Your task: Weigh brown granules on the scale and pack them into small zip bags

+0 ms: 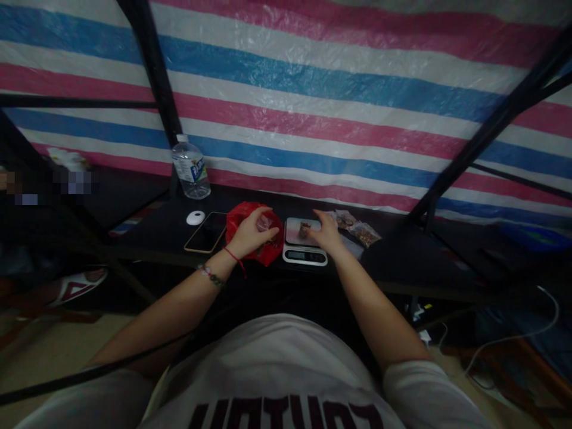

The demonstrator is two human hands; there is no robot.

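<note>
My left hand [250, 231] is over an open red plastic bag [236, 214], thumb and fingers apart. Some clear plastic [263, 224] shows between the thumb and fingers, inside the bag's mouth; it does not look gripped. To the right stands a small digital kitchen scale [305, 257] with a display at its front. A small brownish lump [304, 230], its kind unclear, lies on the scale's plate. My right hand [329, 233] is at the plate's right edge, thumb and forefinger spread, close to the lump. Just beyond it lie small clear bags [364, 233] with brown bits in them.
A phone [205, 232] and a round white object [195, 218] lie left of the red bag. Behind them stands a clear plastic bottle [192, 170]. Black metal posts [156, 71] and a striped sheet [304, 107] rise behind the black tabletop [402, 256]. A cable [513, 338] hangs at right.
</note>
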